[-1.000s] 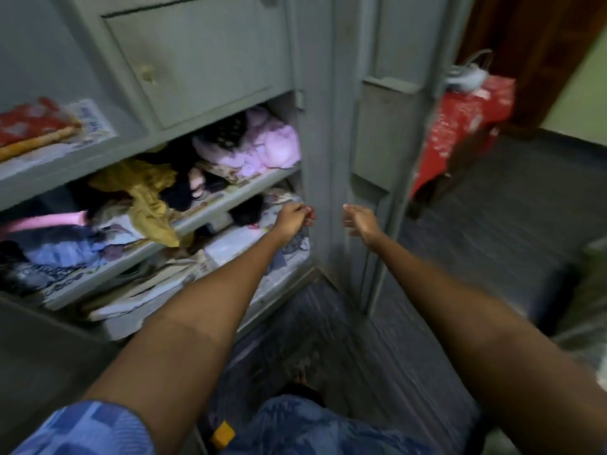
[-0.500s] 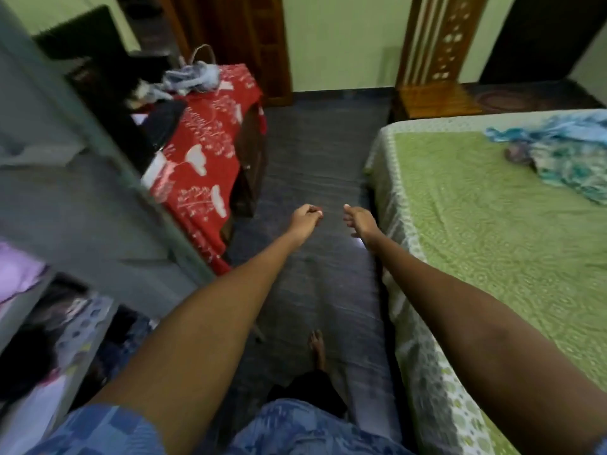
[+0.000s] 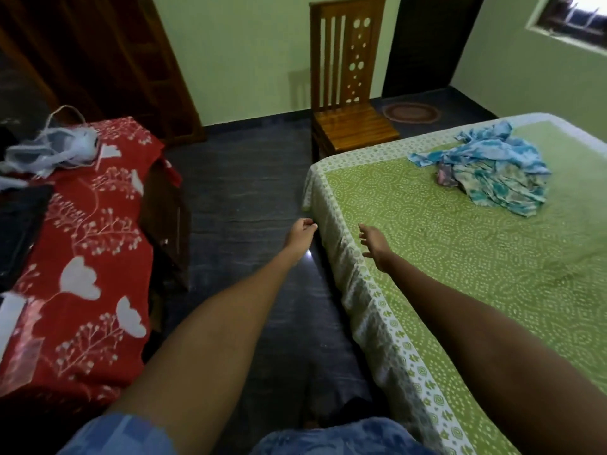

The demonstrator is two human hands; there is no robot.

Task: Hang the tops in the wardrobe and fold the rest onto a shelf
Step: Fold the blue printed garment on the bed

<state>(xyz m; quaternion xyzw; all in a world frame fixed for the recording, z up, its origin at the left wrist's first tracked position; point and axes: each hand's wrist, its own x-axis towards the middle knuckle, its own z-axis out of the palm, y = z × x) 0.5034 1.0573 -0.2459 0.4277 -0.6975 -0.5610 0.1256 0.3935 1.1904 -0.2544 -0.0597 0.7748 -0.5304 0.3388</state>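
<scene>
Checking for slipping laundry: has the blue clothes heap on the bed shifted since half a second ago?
No. The blue clothes heap lies at the same far spot on the green bedsheet; only the camera turned.

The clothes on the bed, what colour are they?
Blue, teal and white clothes, head view.

I am turning away from the wardrobe, which is now out of sight, and facing the bed (image 3: pixel 427 244) with its crumpled blue garment (image 3: pixel 492 172). My right hand (image 3: pixel 372 246) is uncurling above the bed's edge.

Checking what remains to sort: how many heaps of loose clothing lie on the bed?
1: a crumpled blue and white clothes heap on the far part of the green bed. How many garments it holds cannot be told.
</scene>
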